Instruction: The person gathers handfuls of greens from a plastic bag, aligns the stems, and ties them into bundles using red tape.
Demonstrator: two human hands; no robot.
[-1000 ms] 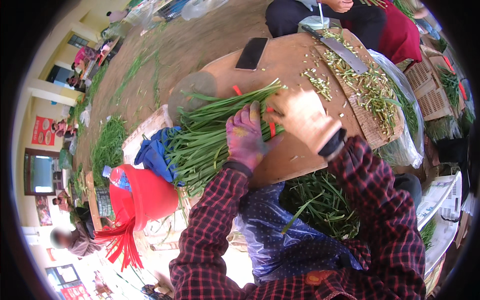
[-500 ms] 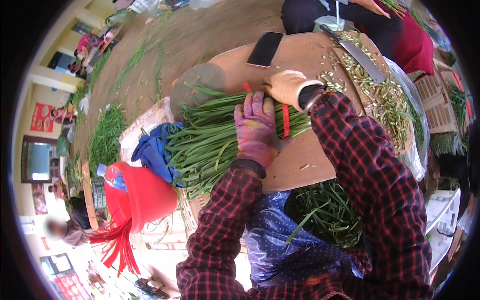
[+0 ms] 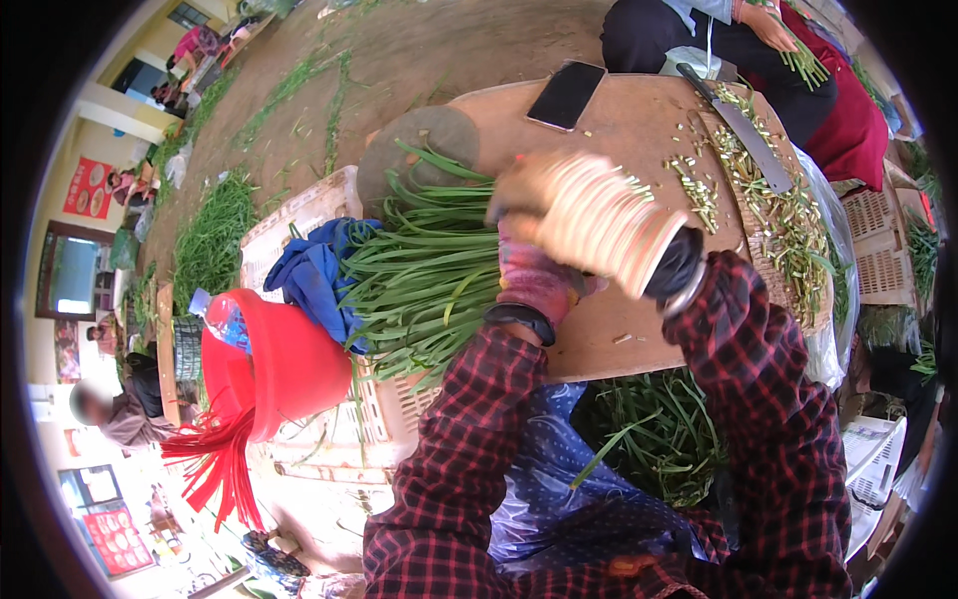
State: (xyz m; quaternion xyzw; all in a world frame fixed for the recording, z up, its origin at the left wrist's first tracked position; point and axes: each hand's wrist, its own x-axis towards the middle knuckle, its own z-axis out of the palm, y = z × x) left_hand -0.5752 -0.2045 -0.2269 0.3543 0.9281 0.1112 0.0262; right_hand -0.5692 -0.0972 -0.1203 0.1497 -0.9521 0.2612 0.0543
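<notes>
A thick bundle of long green garlic chives (image 3: 429, 265) lies across the board, leaf ends toward the left. My left hand (image 3: 534, 270), in a pink and purple stained glove, rests on the bundle's right part; its fingers are hidden behind the other hand. Crossing over it is my right hand (image 3: 589, 215), in a cream striped glove, smeared by motion, so its fingers do not show clearly. A speck of red (image 3: 519, 157) shows beside the right hand's fingertips. Both hands hide the bundle's stem end.
On the wooden board (image 3: 639, 334) lie a black phone (image 3: 567, 95), a cleaver (image 3: 743, 135) and chopped stem bits (image 3: 778, 220). A red bucket (image 3: 299, 369) with red strips (image 3: 225, 459) stands left, beside a blue cloth (image 3: 319, 275). Loose greens (image 3: 649, 434) fill my lap. Another person (image 3: 738, 60) sits opposite.
My right hand has swung left and nearer, over my left hand, and is now blurred. The red band seen around the stems before is now covered. The whole view has shifted slightly.
</notes>
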